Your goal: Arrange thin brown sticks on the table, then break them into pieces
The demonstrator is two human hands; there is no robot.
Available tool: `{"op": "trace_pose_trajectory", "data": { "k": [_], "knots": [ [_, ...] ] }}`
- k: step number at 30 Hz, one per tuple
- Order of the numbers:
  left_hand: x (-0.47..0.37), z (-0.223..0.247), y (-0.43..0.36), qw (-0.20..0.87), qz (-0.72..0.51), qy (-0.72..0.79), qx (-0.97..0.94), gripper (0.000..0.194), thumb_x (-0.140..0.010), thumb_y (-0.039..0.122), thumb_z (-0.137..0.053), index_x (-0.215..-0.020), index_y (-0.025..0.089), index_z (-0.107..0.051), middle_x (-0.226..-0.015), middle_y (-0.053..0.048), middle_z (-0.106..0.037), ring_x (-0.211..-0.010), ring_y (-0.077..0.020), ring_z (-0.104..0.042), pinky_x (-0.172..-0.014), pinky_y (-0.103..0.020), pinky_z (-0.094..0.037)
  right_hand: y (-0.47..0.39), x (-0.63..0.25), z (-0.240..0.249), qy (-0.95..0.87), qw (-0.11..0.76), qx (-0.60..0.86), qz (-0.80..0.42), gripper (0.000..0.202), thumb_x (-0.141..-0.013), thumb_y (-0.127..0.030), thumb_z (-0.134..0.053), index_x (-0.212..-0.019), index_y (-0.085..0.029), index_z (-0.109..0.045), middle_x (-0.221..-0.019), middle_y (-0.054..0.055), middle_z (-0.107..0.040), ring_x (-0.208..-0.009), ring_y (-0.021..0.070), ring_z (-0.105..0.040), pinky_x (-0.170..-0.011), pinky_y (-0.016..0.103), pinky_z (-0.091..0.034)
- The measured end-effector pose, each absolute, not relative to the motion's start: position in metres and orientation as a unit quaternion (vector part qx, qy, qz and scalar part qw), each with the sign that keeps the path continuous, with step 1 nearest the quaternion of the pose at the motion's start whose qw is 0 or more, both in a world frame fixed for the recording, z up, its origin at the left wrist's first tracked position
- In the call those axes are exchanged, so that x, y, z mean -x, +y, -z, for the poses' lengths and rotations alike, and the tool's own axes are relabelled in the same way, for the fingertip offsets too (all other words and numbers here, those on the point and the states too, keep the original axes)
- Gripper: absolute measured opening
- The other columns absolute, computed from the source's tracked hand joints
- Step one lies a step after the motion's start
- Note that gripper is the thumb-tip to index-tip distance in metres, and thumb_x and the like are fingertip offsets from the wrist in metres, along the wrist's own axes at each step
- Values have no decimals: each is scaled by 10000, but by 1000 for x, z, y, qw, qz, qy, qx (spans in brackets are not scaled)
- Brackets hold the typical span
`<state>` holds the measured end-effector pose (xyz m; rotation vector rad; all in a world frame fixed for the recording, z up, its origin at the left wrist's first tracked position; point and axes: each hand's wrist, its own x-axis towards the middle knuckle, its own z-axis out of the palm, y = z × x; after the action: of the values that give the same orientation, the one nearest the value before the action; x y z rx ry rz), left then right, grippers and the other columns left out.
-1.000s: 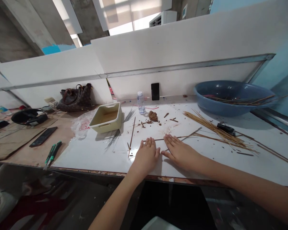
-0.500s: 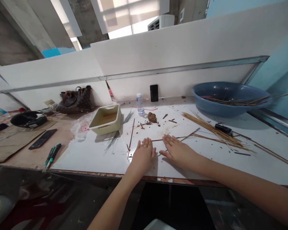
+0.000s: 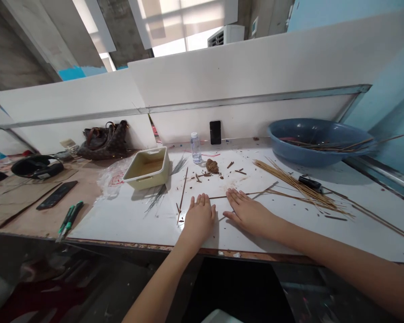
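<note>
My left hand point(image 3: 199, 218) lies flat, palm down, on the white board point(image 3: 121, 222), fingers stretched forward. To its right, my right hand point(image 3: 244, 210) is also palm down with its thumb apart. A thin dark stick point(image 3: 218, 197) runs between the two hands, its ends hidden under the fingers. Beyond them sits a brown lump point(image 3: 212, 166) with crumbs and short brown pieces around it. Another thin brown stick point(image 3: 182, 195) lies left of my left hand. Right of my right hand is a bundle of tan sticks point(image 3: 298, 186).
A tub of brownish liquid point(image 3: 148, 180) stands left, near thin wires and pliers point(image 3: 70, 220). A water bottle point(image 3: 195, 149) and an upright phone point(image 3: 215, 133) are at the back. At right are a blue basin point(image 3: 319, 154) with sticks and a black object point(image 3: 309, 183).
The view has shifted slightly. Both hands stay flat in nearly the same place on the board, and nothing has been taken hold of or let go.
</note>
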<state>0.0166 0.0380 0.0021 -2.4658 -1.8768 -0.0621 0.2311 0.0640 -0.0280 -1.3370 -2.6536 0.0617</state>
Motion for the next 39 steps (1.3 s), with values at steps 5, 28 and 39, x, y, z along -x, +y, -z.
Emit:
{"op": "trace_pose_trajectory", "data": {
  "k": [5, 28, 39],
  "knots": [
    [-18, -4, 48, 24, 15, -611, 791, 585, -1142, 316, -317, -1586, -24, -488, -1633, -265, -519, -1573, -317, -470, -1330, -503, -294, 71, -224, 19, -882, 59, 468, -20, 900, -1119, -645, -265, -1641, 79, -379, -1704, 315, -351, -1625, 374, -327, -1348, 530, -275],
    [-12, 2, 7, 34, 44, -627, 777, 574, -1137, 323, -310, -1607, 75, -526, -1674, -173, -503, -1649, -371, -309, -1343, -630, -244, 44, -234, 29, -890, 81, 448, -16, 927, -1109, -690, -220, -1649, 41, -401, -1702, 298, -375, -1619, 370, -351, -1329, 532, -326],
    [-11, -4, 9, 27, 36, -641, 766, 580, -1141, 342, -362, -1649, 80, -463, -1695, -149, -475, -1654, -352, -301, -1357, -613, -223, 54, -236, 29, -891, 83, 446, -28, 903, -1113, -679, -241, -1658, 24, -394, -1704, 288, -382, -1619, 364, -353, -1333, 546, -312]
  ]
}}
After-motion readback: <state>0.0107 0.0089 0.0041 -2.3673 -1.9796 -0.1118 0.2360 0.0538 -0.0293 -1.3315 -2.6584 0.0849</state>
